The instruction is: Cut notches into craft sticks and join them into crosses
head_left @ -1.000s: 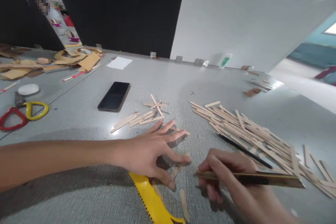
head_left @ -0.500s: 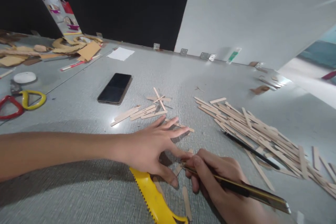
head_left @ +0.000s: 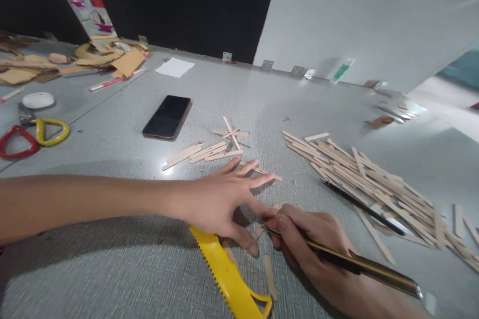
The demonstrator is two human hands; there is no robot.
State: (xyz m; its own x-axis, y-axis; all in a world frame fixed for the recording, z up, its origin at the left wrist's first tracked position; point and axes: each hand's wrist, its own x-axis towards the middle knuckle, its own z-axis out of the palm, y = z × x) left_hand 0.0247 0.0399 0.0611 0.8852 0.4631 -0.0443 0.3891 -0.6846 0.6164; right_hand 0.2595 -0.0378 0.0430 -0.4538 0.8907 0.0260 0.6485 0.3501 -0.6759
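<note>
My left hand [head_left: 224, 202] lies on the grey table with fingers spread, thumb and forefinger pressing down a short wooden craft stick [head_left: 258, 232]. My right hand [head_left: 314, 249] is closed round a long gold-and-black cutter [head_left: 359, 266], its tip touching that stick beside my left forefinger. A yellow toothed plastic tool [head_left: 232, 276] lies under my left palm's edge. Another short stick piece [head_left: 270, 276] lies just in front of my right hand.
A big heap of craft sticks [head_left: 366, 177] with a black pencil [head_left: 362, 208] spreads at right. More sticks [head_left: 204, 152] and a dark phone [head_left: 167, 117] lie ahead. Red-and-yellow scissors [head_left: 33, 137], a white disc [head_left: 37, 100] and cardboard scraps [head_left: 112, 60] sit at left.
My right hand moved left with the cutter until its tip met the stick under my left fingers. The left hand stayed put; the view shifted slightly.
</note>
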